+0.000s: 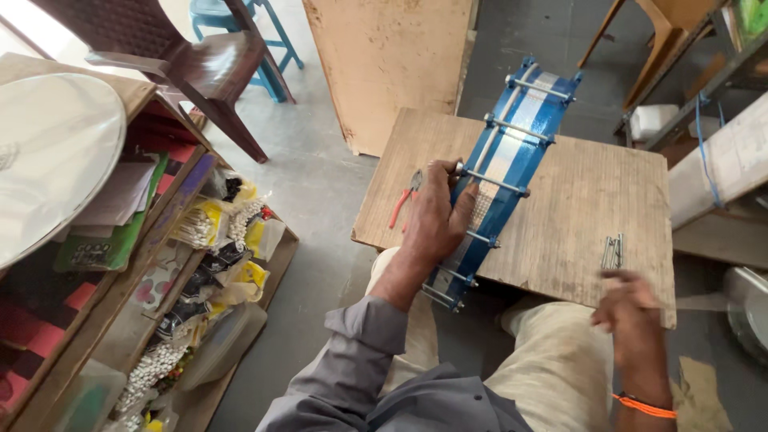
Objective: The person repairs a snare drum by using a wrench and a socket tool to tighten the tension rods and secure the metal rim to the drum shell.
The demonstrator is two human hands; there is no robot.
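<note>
While the wooden board (576,208) serving as a table rests across the person's lap above a grey concrete floor (320,184), a blue drum frame (512,152) with metal rods lies slanted on it. The left hand (436,212) closes its grip around the frame's lower part; the right hand (628,308) hovers open just below a bundle of loose rods (614,250). Red-handled pliers (404,202) lie beside the left hand. Shelves (152,264) at left hold bags of small white parts, hard to identify.
</note>
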